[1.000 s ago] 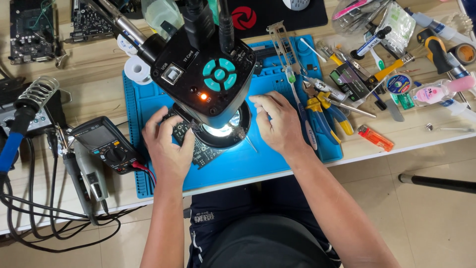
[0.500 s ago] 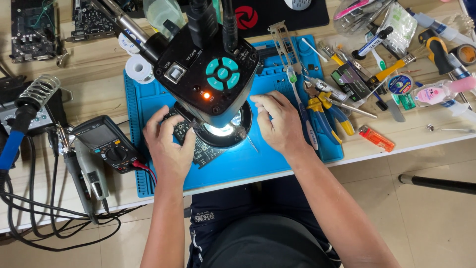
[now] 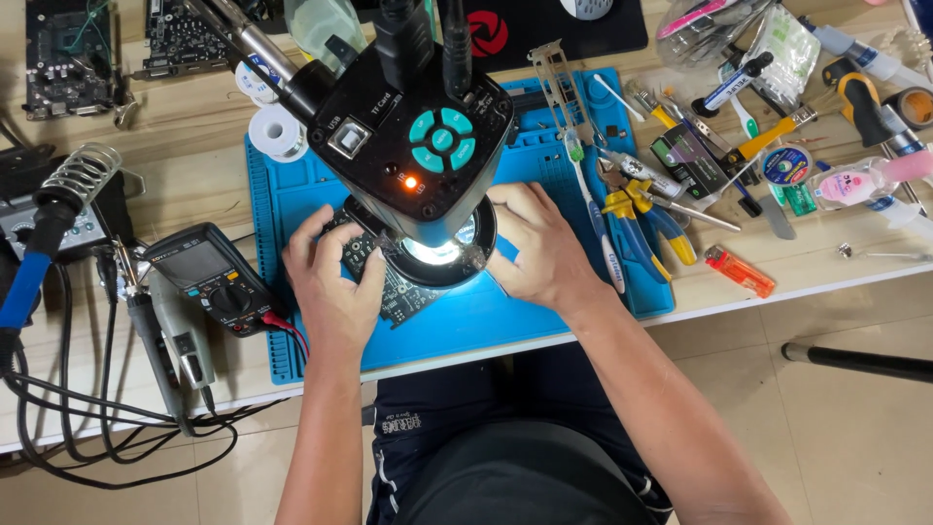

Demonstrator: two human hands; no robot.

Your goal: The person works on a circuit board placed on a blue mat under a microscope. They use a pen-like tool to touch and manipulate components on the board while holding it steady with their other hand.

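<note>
Head view: pinching the dark, flat circuit board from the side with curled left hand fingers, bracing right hand fingers, bent together, beside the lit ring under the glossy black microscope on ribbed blue mat.

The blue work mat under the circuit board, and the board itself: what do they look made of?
The blue work mat looks like soft silicone or rubber: matte, with moulded ridges and small trays along its edges. The dark green circuit board looks like rigid laminate studded with small shiny solder points, though the microscope head hides much of it. The left hand and right hand rest at either side of it.
</note>
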